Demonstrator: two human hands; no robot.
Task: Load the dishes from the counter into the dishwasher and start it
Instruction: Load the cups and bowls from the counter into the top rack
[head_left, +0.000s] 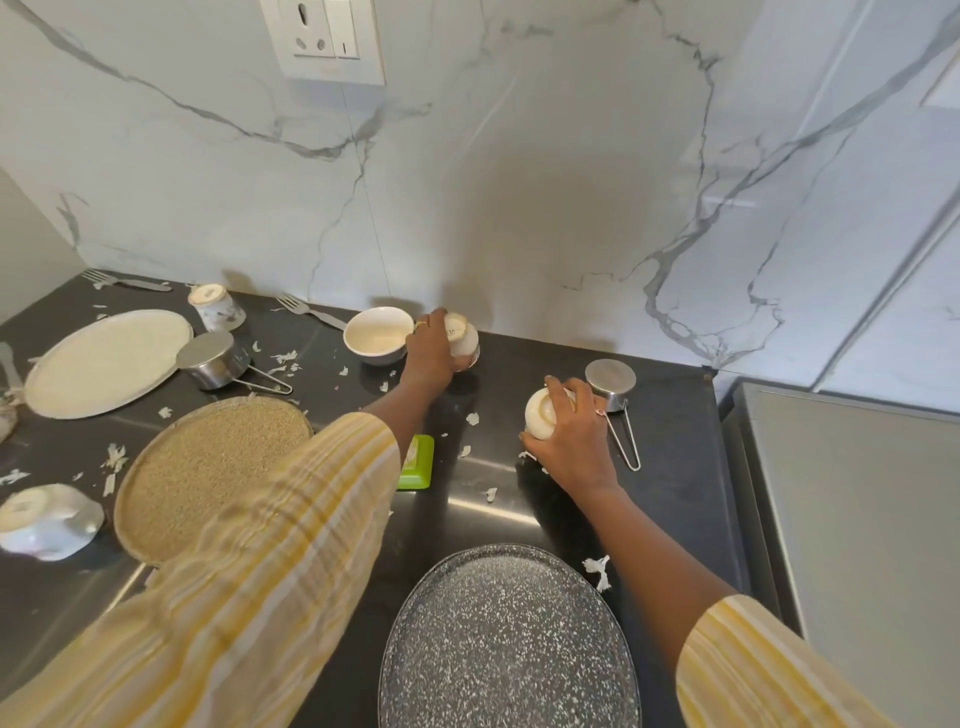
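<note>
Far on the counter (675, 467), the left hand (434, 353) is gripping an overturned cup (463, 339) beside an upright white bowl (376, 335); the cup's base print is too blurred to read. Nearer right, the right hand (576, 431) is clasping a second cup (539, 415).

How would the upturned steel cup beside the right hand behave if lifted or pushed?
Probably light and rigid: the steel cup looks thin-walled. Mouth-down on the glossy counter, it would likely slide, not tip. Lifted by its wire handle, it may swing.

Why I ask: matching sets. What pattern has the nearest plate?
Plate: dark, white speckles; head view.
</note>
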